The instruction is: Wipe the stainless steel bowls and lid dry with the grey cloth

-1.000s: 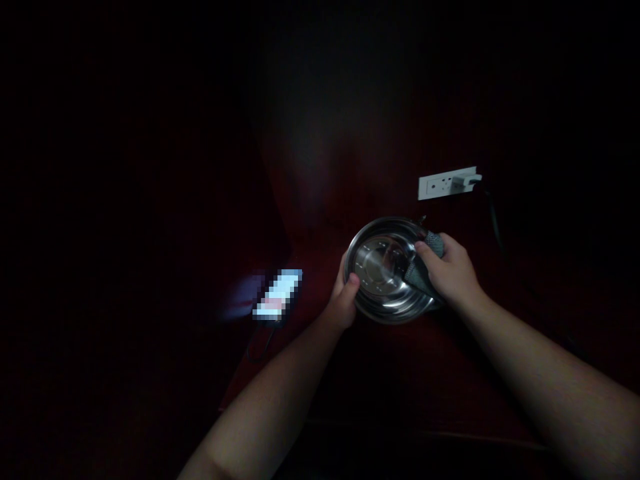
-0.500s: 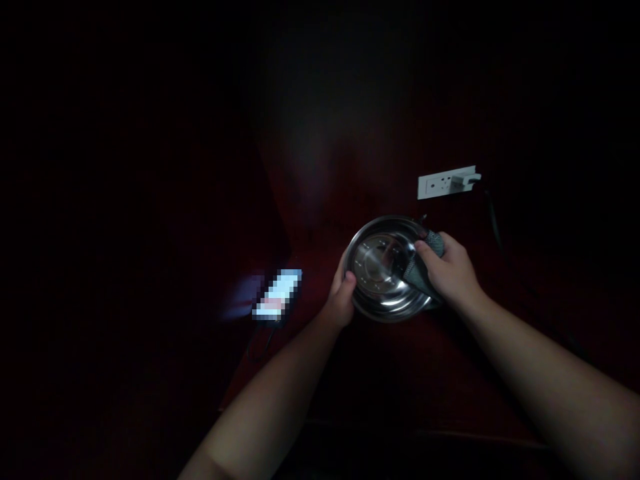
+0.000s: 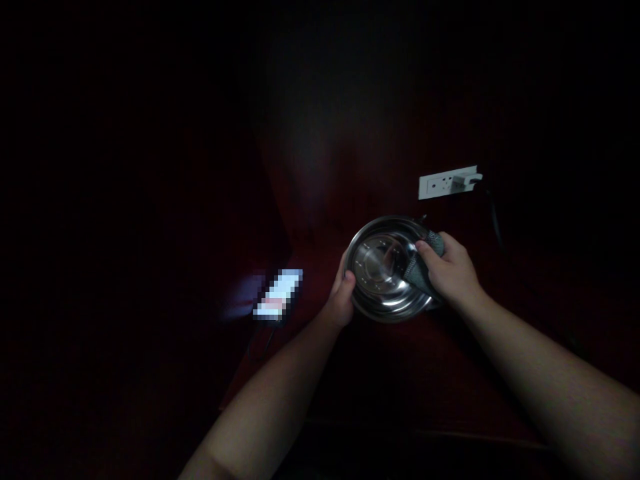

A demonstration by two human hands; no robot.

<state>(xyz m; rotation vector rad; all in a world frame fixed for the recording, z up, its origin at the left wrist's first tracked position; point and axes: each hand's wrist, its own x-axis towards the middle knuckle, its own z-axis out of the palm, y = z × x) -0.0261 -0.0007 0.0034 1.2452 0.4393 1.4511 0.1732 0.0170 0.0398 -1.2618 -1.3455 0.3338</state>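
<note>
A shiny stainless steel bowl (image 3: pixel 377 267) is tilted so that its inside faces me, above a dark red surface. My left hand (image 3: pixel 343 297) grips its left rim, with the thumb on the near side and the fingers hidden behind. At the right rim, my right hand (image 3: pixel 450 267) pinches a grey-green cloth (image 3: pixel 420 275) over the edge. Part of that cloth hangs down inside the bowl, and the thumb presses it. The fingers of this hand are mostly out of sight behind the rim.
To the left lies a phone (image 3: pixel 279 295) with a lit, blurred screen and a thin cable (image 3: pixel 257 350). A white wall socket (image 3: pixel 447 183) holds a plug with a dark cord (image 3: pixel 495 220) running down. A dark red tabletop (image 3: pixel 380 380) lies underneath; most surroundings are very dark.
Hardly anything differs. Both hands keep their hold on the bowl and the cloth, almost in the same place; the view has shifted very slightly.
</note>
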